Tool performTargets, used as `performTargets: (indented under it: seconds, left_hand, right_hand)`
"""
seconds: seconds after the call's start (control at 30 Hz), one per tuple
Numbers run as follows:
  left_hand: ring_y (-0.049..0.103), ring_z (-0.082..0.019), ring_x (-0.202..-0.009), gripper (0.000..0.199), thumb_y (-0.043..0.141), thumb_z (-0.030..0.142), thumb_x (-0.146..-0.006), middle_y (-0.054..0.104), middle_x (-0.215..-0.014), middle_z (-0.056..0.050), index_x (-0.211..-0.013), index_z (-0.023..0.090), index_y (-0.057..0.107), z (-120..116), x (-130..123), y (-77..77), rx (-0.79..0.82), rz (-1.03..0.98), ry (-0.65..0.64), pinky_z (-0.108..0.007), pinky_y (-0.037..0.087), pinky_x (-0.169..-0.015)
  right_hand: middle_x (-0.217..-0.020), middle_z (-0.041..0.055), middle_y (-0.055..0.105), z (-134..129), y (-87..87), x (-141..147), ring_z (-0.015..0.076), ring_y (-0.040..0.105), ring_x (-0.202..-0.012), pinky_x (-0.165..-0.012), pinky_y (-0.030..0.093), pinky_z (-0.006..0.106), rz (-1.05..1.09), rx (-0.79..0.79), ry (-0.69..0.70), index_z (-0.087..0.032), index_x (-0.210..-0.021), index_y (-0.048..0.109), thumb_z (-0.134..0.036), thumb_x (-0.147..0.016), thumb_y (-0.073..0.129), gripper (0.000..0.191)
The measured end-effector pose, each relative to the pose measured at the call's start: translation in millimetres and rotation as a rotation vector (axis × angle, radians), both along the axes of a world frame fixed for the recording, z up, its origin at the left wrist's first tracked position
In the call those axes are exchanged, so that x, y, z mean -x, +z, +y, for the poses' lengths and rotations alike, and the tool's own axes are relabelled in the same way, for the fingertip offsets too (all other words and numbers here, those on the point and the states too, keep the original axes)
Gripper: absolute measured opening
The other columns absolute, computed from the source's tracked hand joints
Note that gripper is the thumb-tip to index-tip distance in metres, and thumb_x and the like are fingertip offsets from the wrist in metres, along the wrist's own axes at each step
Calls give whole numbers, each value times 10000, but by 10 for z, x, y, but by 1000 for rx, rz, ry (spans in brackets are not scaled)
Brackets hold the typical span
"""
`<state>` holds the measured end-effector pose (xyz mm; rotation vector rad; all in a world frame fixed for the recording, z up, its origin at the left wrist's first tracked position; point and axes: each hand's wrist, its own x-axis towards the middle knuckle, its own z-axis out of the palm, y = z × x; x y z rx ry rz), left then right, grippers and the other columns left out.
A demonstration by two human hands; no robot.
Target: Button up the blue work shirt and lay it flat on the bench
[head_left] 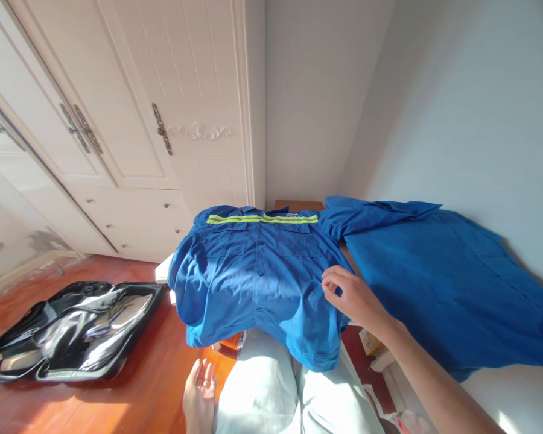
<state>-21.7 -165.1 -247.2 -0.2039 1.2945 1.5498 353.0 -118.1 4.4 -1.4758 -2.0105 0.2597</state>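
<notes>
A blue work shirt (253, 265) with a yellow-green reflective stripe across the chest lies buttoned and front up before me. Its lower hem hangs wrinkled above my knees. Over the hem side at the right, my right hand (355, 295) has its thumb and fingertips closed into a ring against the shirt; whether they pinch any cloth is hidden. My left hand (200, 395) is low beside my leg, palm up and holding nothing, its fingers loosely stretched out. The shirt's sleeve at the right lies across a larger blue cloth (438, 283).
An open black suitcase (127, 355) with clear plastic bags inside lies on the reddish wooden floor (163, 386). A white wardrobe (208, 78) stands ahead, left. A pale wall (470, 108) rises on the right. Light trousers (257, 386) cover my legs.
</notes>
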Motion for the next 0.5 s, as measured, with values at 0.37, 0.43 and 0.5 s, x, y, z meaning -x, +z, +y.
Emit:
performTargets:
  seconds: [0.37, 0.43, 0.5]
  left_hand:
    - [658, -94, -679, 183, 516, 84, -868, 654, -874, 4, -821, 222, 627, -28, -35, 67, -14, -6, 6, -168, 519, -536]
    - [664, -104, -715, 189, 516, 76, -849, 659, -918, 0, -854, 232, 622, -32, 22, -33, -53, 41, 19, -171, 529, -558]
    - [669, -115, -740, 218, 509, 67, -825, 662, -938, -7, -897, 246, 610, -30, 103, -171, -113, 87, -2, -176, 541, -582]
  right_hand:
    - [-729, 34, 660, -517, 459, -611, 180, 582, -670, -628, 462, 271, -34, 129, -95, -236, -724, 622, -329, -871, 479, 226]
    - [-601, 24, 606, -543, 548, -709, 167, 540, -584, -544, 408, 261, -78, 168, -127, -231, -607, 576, -365, -873, 477, 314]
    - [-478, 5, 513, -567, 600, -801, 142, 462, -485, -477, 335, 259, -118, 235, -161, -229, -491, 509, -391, -844, 529, 389]
